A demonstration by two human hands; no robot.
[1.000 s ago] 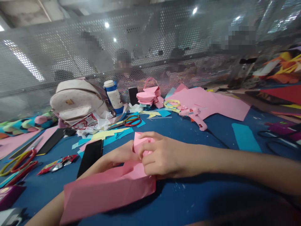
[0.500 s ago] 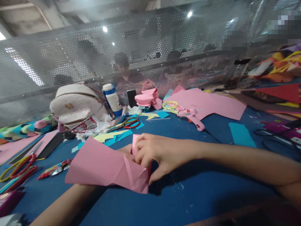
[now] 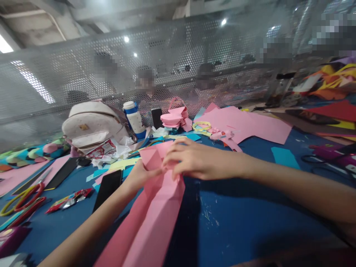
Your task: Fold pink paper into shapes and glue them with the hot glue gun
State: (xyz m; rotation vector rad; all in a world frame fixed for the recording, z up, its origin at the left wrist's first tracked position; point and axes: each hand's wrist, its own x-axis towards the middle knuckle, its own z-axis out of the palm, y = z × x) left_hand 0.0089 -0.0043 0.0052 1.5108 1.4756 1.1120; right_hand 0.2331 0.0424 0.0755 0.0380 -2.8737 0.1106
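Observation:
A long, folded piece of pink paper point(image 3: 157, 218) runs from the front edge of the view up to both hands. My left hand point(image 3: 140, 172) grips its left side near the far end, thumb laid across the paper. From the right, my right hand point(image 3: 191, 159) closes on the same end, its fingers bent over the folds. Some of the fingertips are hidden by the paper. Beside my left wrist lies a black phone point(image 3: 108, 187), partly covered by the forearm.
Scissors point(image 3: 30, 196) and a red snack wrapper point(image 3: 69, 200) lie at the left. Along the back are a white backpack point(image 3: 91, 124), a bottle point(image 3: 135, 118), a pink paper construction point(image 3: 175, 118), a pink glue gun point(image 3: 226, 138) and large pink sheets point(image 3: 256, 124). A perforated metal divider point(image 3: 178, 78) stands behind.
The pink paper has swung round from lying sideways to pointing lengthwise toward me. My left hand has come out from behind it, and the black phone now shows.

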